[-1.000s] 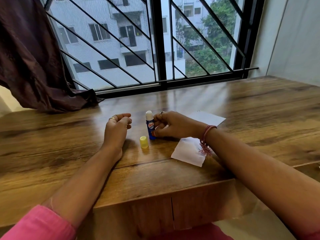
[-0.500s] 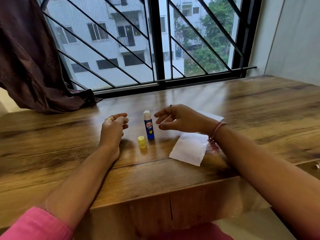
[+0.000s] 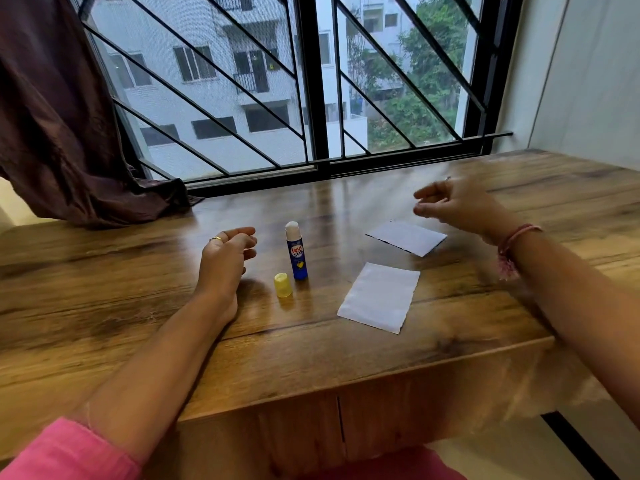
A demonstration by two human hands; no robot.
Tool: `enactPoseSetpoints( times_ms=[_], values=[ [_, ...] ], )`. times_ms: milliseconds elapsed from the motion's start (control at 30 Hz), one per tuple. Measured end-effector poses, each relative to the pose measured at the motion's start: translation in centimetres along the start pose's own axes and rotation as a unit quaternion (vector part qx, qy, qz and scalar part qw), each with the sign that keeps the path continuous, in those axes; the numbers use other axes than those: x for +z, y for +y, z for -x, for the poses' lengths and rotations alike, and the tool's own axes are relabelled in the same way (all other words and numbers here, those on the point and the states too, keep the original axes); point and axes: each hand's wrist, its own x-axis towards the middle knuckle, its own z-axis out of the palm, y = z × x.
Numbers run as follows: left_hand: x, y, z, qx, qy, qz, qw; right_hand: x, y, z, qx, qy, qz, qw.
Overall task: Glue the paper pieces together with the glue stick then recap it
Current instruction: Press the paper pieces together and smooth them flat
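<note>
Head view
Worktop (image 3: 104, 306): wood grain, set against a barred window.
Glue stick (image 3: 296, 252): blue, upright, uncapped, white tip showing, mid-worktop.
Cap (image 3: 283, 285): yellow, standing just beside the stick's base, toward the near edge.
Near paper piece (image 3: 378, 296): white, flat, close to the near edge.
Far paper piece (image 3: 407, 237): white, flat, apart from the first, toward the window edge.
My left hand (image 3: 227, 259): resting on the worktop, fingers loosely curled, holding nothing.
My right hand (image 3: 457, 204): raised above the far piece, blurred, fingers relaxed, holding nothing.
</note>
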Motion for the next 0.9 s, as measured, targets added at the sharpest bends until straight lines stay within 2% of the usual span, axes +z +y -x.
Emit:
enactPoseSetpoints(
  times_ms=[100,300,533,800,900],
  values=[
    [0.0,0.0,0.1,0.0,0.0,0.0,1.0,0.3,1.7,0.2,0.047,-0.007,0.028,0.998],
    [-0.2,0.1,0.3,0.002,0.0,0.002,1.0,0.4,1.9,0.2,0.052,0.025,0.064,0.996],
    [0.0,0.3,1.0,0.023,0.003,-0.007,1.0,1.7,1.5,0.7,0.04,-0.049,0.138,0.988],
    [0.1,0.7,1.5,0.031,0.015,-0.01,0.999,1.3,1.8,0.7,0.049,-0.086,0.1,0.99],
    [0.1,0.8,2.0,0.081,0.036,-0.023,0.996,0.9,1.8,0.7,0.065,-0.096,0.086,0.99]
  ],
)
